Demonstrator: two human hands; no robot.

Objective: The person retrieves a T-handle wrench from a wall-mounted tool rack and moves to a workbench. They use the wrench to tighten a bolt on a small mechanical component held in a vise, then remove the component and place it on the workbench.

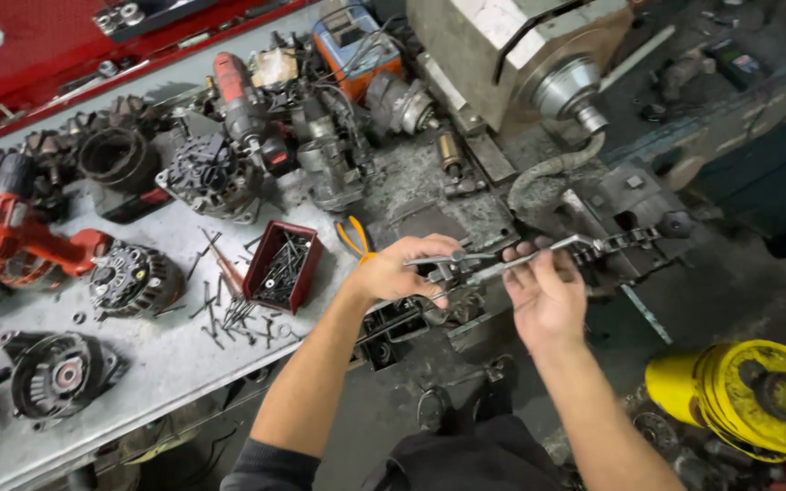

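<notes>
Holding the long metal tool with its axis running left to right above the bench edge, your left hand grips its near end while your right hand lies spread, cradling the shaft underneath.

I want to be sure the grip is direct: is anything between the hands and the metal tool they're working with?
Nothing visible. The left hand grips the metal tool at its handle end, and the right hand lies open under its long bar, fingers touching it. The orange-handled pliers lie apart on the bench.
</notes>
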